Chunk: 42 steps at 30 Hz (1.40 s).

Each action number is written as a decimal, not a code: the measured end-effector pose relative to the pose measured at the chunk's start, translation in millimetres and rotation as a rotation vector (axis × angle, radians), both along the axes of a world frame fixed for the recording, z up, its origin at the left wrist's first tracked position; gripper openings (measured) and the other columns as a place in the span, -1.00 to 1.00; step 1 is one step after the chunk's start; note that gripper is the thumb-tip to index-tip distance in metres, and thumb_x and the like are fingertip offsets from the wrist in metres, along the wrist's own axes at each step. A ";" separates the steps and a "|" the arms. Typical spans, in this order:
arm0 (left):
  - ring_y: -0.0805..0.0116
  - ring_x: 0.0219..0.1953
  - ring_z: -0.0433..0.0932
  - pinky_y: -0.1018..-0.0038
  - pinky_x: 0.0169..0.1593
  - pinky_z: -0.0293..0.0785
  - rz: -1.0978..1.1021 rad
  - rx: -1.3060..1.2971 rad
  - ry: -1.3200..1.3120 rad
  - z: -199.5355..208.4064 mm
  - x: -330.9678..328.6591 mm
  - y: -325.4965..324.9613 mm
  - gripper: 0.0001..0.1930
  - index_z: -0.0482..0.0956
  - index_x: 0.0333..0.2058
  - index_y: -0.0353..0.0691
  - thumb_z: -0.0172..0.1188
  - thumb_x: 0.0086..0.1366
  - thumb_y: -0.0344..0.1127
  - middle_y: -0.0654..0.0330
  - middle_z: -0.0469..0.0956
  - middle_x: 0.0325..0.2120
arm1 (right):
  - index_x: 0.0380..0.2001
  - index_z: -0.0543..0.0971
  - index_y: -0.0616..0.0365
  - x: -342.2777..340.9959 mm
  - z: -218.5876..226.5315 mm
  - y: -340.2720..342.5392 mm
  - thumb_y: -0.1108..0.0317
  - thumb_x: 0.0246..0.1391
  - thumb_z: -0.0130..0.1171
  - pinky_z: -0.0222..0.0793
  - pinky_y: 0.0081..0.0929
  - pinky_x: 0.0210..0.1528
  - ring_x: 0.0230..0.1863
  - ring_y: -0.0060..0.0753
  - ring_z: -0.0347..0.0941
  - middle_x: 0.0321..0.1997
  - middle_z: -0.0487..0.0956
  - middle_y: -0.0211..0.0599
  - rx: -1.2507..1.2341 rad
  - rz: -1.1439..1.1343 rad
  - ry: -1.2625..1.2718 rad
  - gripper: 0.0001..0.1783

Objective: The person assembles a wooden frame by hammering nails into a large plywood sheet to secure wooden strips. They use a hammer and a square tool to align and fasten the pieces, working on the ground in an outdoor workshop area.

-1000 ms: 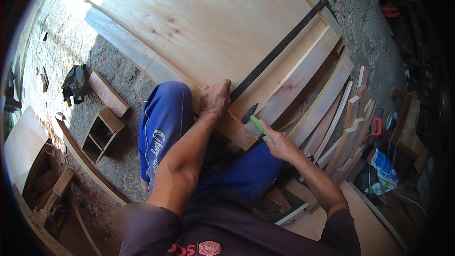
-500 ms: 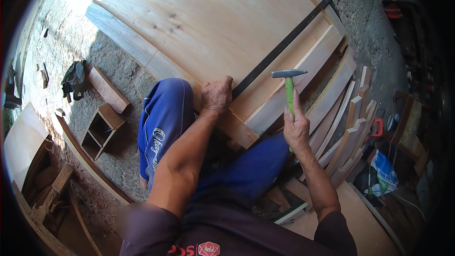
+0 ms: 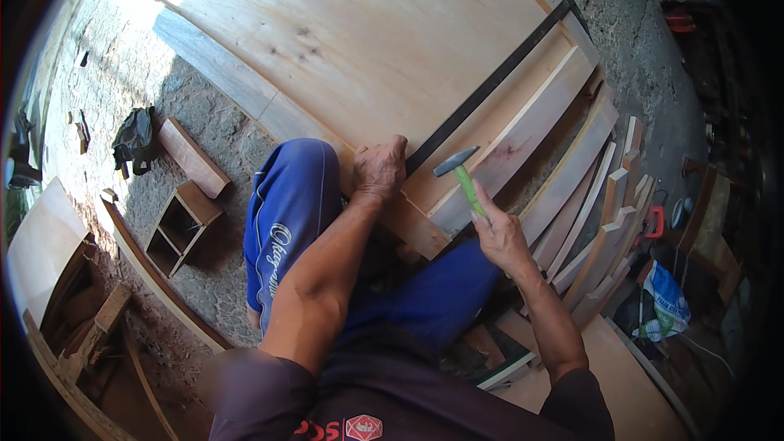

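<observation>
A large wooden panel [image 3: 327, 41] with a framed edge lies in front of me. Across it runs a long dark metal bar clamp [image 3: 482, 94]. My left hand [image 3: 380, 167] is closed at the near end of this bar, by the panel's corner; its fingertips are hidden. My right hand [image 3: 502, 238] grips a hammer [image 3: 467, 184] by its green handle. The grey hammer head hangs in the air above the frame's pale wooden strips [image 3: 523, 135], tilted toward the left and apart from the wood.
Several wooden slats [image 3: 612, 220] are stacked at the right, near a blue and white plastic bag [image 3: 663, 298]. On the rough floor at the left lie a small wooden box [image 3: 181, 229], a loose wood block [image 3: 194, 157] and a dark cloth-like item [image 3: 135, 140]. A curved-looking board [image 3: 159, 278] extends nearby.
My right hand has swung the hammer down and to the left, and its head has tilted. My left hand stays at the bar's end. The whole view has shifted slightly.
</observation>
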<state>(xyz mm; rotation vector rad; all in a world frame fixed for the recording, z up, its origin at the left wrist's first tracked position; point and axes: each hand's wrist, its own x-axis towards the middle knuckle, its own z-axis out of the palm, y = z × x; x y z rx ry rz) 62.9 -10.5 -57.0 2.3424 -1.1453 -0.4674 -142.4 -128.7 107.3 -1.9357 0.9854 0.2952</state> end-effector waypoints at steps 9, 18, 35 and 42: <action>0.12 -0.43 0.66 0.16 -0.25 0.40 0.021 -0.007 -0.004 -1.3 0.6 -1.6 -0.97 0.52 -0.28 0.07 0.11 0.35 -0.26 0.18 0.61 -0.59 | 0.52 0.11 -0.11 -1.8 -0.6 -3.5 0.42 0.27 0.08 0.50 0.07 -0.10 -0.12 0.40 0.58 -0.16 0.60 0.34 0.006 -0.024 -0.051 -0.22; 0.07 -0.36 0.68 0.15 -0.19 0.42 -0.024 0.068 0.018 6.0 0.1 -5.4 -0.88 0.55 -0.19 0.05 0.05 0.47 -0.16 0.13 0.66 -0.51 | 0.48 0.24 0.00 -23.6 -18.1 18.3 0.38 0.35 0.09 0.45 -0.30 0.19 0.13 -0.06 0.60 0.21 0.57 0.14 0.258 -0.110 0.023 -0.34; 0.23 0.03 0.56 0.29 0.20 0.49 0.315 -0.571 2.292 78.5 -117.3 -4.8 -0.71 0.38 0.15 -0.28 -0.04 0.50 -0.48 0.10 0.53 0.00 | -0.06 0.56 0.19 -32.4 -31.1 100.0 0.53 0.16 0.30 0.52 -0.31 -0.15 -0.17 -0.15 0.64 -0.20 0.66 -0.06 -0.217 -0.735 -0.611 -0.73; 0.11 0.30 0.40 0.20 0.41 0.29 0.171 -0.490 2.229 126.8 -142.4 8.7 -0.66 0.28 0.22 -0.29 -0.08 0.52 -0.47 -0.01 0.40 0.26 | -0.13 0.56 0.20 -59.3 22.8 131.1 0.39 0.27 0.27 0.51 -0.36 -0.23 -0.34 -0.26 0.62 -0.32 0.64 -0.16 -0.524 -0.679 -0.535 -0.83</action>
